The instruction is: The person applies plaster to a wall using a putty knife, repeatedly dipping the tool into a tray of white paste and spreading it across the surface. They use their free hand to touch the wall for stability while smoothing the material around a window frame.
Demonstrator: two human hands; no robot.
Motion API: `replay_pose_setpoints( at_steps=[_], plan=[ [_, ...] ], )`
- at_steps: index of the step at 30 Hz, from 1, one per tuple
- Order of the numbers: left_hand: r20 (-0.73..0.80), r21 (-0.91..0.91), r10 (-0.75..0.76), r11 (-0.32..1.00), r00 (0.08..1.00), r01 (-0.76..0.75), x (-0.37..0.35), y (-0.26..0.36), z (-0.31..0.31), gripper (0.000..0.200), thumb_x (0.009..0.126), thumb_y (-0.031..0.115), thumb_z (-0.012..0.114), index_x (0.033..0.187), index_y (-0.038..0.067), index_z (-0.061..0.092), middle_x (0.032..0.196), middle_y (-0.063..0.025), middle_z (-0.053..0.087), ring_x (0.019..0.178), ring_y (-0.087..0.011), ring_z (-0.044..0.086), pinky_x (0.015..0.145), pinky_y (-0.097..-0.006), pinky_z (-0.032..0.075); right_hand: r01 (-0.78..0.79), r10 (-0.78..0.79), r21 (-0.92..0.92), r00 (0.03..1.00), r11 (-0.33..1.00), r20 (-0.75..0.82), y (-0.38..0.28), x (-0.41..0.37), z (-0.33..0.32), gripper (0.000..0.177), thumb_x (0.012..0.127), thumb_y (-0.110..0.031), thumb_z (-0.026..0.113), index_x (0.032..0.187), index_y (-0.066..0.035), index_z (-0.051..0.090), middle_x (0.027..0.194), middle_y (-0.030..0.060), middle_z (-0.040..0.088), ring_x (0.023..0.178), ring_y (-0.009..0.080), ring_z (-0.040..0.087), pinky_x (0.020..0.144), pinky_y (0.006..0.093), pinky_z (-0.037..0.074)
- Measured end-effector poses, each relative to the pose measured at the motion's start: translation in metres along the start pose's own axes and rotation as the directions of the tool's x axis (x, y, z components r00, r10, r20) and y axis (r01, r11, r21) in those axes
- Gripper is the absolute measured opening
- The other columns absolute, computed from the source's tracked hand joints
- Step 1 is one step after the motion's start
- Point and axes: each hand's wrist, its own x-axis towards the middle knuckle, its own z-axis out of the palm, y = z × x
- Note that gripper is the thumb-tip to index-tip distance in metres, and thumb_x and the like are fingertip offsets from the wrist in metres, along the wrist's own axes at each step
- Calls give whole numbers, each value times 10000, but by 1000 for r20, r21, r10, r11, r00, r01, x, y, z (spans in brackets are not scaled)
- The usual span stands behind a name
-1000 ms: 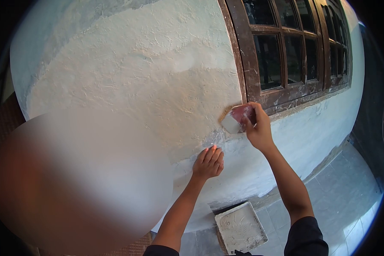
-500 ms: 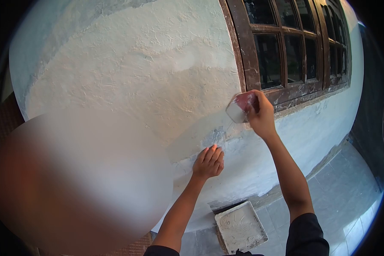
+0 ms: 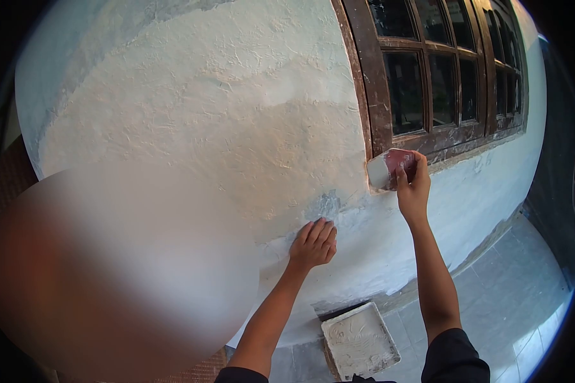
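Observation:
My right hand [image 3: 415,191] grips a red scraper [image 3: 391,168] whose pale blade end is smeared with white. The scraper lies against the wall just under the lower left corner of the brown window frame [image 3: 378,121]. My left hand [image 3: 314,242] rests on the textured whitish wall [image 3: 255,127], its fingers bent and close together, below a grey patch [image 3: 326,204]. Whether anything is under the left fingers cannot be made out.
A tray [image 3: 361,339] coated with white paste sits on the grey tiled floor [image 3: 485,300] at the wall's foot. Dark window panes are at the upper right. A large blurred area covers the lower left.
My right hand has moved right and slightly down with the scraper, which is now turned and beneath the window frame's corner. My left hand has stayed almost in place.

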Motion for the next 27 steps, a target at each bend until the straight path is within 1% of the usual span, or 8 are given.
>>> replay_pose_setpoints(
  at_steps=[4,6,10,14,16,18,24,27],
  plan=[
    [3,-8,-5,1000,1000,5,1,1,-2,310,880,268,453,1118,118,583,1240,-37,560,1222,-206,489,1051,-402,344,146,-135,-52,976,988,169,-14,-34,24,359,800,48,575,1145,12,485,944,196,596,882,298,623,796,350,480],
    [15,-10,-8,1000,1000,8,2,0,-4,307,882,272,453,1113,121,585,1242,-34,557,1224,-204,487,1055,-402,341,55,-47,-43,987,998,151,2,-34,24,350,807,51,581,1142,11,486,957,178,601,879,275,623,784,339,482],
    [25,0,-10,1000,1000,10,3,-1,-2,306,876,271,463,1113,120,584,1240,-34,556,1228,-203,485,1055,-401,340,-101,129,163,977,981,-170,14,-35,2,293,876,28,536,1160,-3,472,992,123,604,875,174,595,769,291,478],
    [20,2,-11,1000,1000,11,3,1,-4,299,875,268,468,1108,123,585,1219,-29,560,1220,-197,486,1044,-396,348,17,-20,73,999,997,42,15,-57,21,316,857,17,570,1156,0,470,979,132,594,885,178,595,795,292,470],
    [24,-7,-11,1000,1000,11,3,0,-6,295,877,266,467,1107,124,585,1216,-27,560,1220,-196,485,1044,-395,349,-21,20,35,1000,999,6,20,-54,22,302,858,34,550,1150,10,480,984,124,596,884,178,595,792,292,472],
    [17,-3,11,1000,1000,-11,4,-1,-5,328,844,272,522,1122,102,550,1204,-50,552,1209,-215,477,1057,-406,326,-284,308,195,946,939,-101,22,-51,9,290,856,51,531,1142,17,488,988,116,597,875,175,595,778,285,476],
    [32,-10,6,1000,999,-6,7,-1,-8,328,845,274,523,1124,107,559,1211,-47,551,1215,-214,476,1063,-403,323,15,-15,58,1000,998,0,13,-58,23,290,851,32,553,1132,-2,486,948,129,598,879,172,590,799,296,473],
    [24,9,13,1000,1000,-14,3,-1,-5,330,849,283,515,1126,110,561,1219,-43,551,1230,-218,471,1071,-408,316,-151,162,112,982,982,-94,22,-44,16,294,850,47,541,1135,-5,484,951,126,597,869,176,599,781,285,476]
  ],
)
